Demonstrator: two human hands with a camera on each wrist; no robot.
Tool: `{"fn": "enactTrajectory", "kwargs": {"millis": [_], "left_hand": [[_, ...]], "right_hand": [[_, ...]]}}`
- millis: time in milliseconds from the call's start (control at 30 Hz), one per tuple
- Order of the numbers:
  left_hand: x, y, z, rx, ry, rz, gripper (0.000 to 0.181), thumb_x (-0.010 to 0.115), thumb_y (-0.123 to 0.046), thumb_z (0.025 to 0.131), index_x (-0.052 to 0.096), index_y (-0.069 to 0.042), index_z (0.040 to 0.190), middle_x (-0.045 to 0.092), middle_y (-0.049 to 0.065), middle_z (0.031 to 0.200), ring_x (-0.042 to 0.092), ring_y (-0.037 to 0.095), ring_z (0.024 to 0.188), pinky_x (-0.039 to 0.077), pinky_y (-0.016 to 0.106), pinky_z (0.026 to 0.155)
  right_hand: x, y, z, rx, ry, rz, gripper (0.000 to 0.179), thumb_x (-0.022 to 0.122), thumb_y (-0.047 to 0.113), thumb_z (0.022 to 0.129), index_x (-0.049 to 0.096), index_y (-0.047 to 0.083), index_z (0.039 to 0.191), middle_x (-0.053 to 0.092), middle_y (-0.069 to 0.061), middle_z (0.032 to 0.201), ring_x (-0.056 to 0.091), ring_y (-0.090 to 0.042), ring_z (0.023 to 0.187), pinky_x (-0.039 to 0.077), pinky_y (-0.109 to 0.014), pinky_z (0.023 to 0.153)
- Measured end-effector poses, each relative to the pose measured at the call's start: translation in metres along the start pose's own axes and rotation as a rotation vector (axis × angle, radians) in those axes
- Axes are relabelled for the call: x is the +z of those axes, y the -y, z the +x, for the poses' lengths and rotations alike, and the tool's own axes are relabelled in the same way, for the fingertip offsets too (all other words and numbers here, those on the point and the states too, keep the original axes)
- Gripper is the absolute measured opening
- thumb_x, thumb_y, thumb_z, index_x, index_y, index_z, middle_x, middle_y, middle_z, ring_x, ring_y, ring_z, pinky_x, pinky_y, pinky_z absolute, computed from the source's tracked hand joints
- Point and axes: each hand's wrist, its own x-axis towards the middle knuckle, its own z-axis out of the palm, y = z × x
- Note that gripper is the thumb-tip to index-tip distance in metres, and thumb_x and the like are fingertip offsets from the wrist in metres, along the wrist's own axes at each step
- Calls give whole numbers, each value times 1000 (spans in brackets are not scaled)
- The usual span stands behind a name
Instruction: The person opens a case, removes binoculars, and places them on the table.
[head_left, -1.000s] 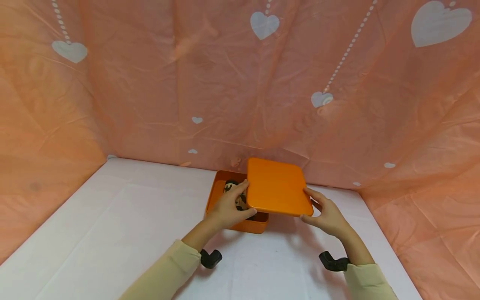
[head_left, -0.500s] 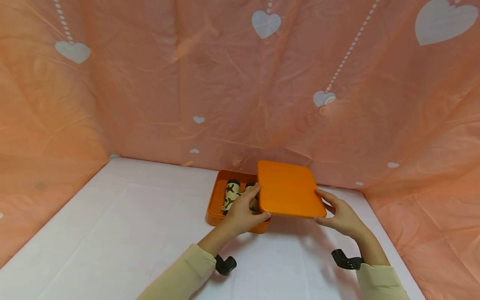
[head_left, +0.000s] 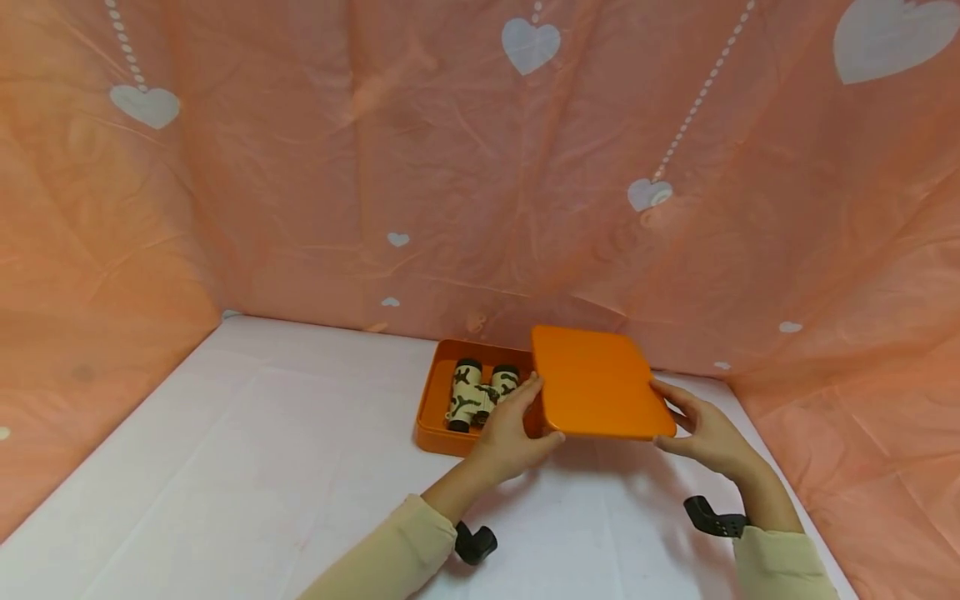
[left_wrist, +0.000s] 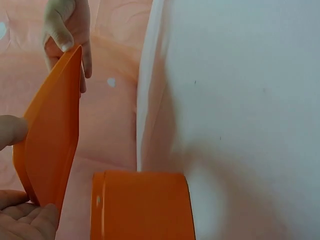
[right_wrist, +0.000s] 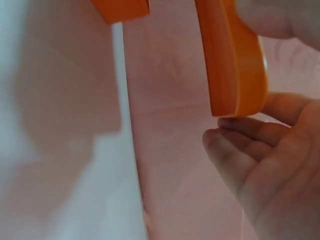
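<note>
Both hands hold an orange square lid (head_left: 596, 383) above the table, to the right of an orange box (head_left: 429, 425). My left hand (head_left: 510, 437) grips the lid's left edge, thumb at the near corner. On the opposite edge, my right hand (head_left: 705, 429) holds it between thumb and fingers. Camouflage-patterned binoculars (head_left: 468, 396) lie inside the box, partly hidden behind the left hand. The lid (left_wrist: 52, 130) shows its hollow underside in the left wrist view, raised off the box (left_wrist: 145, 210). In the right wrist view, fingers (right_wrist: 235, 160) reach under the lid's end.
A white cloth covers the table (head_left: 262, 467). Behind it and at both sides hangs a peach curtain (head_left: 450, 167) printed with white hearts, its back panel close behind the box. Each wrist wears a black camera mount.
The lid has moved to the right in both hands, away from over the box. More of the box's inside and of the binoculars now shows.
</note>
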Motion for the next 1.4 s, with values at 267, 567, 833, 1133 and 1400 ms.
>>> {"fn": "enactTrajectory", "kwargs": {"millis": [267, 567, 833, 1133, 1400], "left_hand": [[11, -7, 0, 5, -8, 13, 79, 74, -29, 82, 36, -9, 149, 34, 4, 156, 37, 27, 142, 33, 48, 115], [24, -8, -2, 4, -23, -36, 79, 76, -24, 81, 37, -8, 148, 34, 7, 155, 36, 26, 142, 33, 43, 115], [34, -14, -3, 9, -27, -23, 79, 77, -22, 80, 39, -8, 148, 36, 4, 155, 37, 22, 142, 34, 40, 115], [44, -12, -7, 35, -34, -12, 79, 78, -21, 79, 40, -7, 147, 35, 5, 155, 40, 23, 140, 36, 37, 114], [51, -11, -12, 38, -32, -6, 80, 78, -20, 79, 39, -4, 147, 34, 7, 156, 39, 24, 140, 35, 37, 114]], "right_hand": [[-6, -11, -5, -64, 32, 104, 79, 72, 0, 81, 28, -10, 146, 25, -41, 147, 40, 21, 117, 46, -6, 89], [-10, -18, -10, -67, 25, 105, 74, 71, 0, 82, 32, -14, 143, 43, -4, 147, 40, 21, 117, 42, -3, 91], [-15, -26, -15, -100, 21, 138, 70, 69, -5, 81, 32, -21, 138, 43, 34, 131, 42, 21, 117, 39, -1, 92], [-20, -32, -23, -64, 51, 148, 68, 67, -5, 83, 31, -21, 138, 43, 36, 129, 43, 21, 116, 42, -2, 90], [-20, -36, -26, -25, 87, 217, 69, 66, -6, 84, 27, -24, 138, 44, 36, 128, 44, 20, 115, 42, -2, 89]]}}
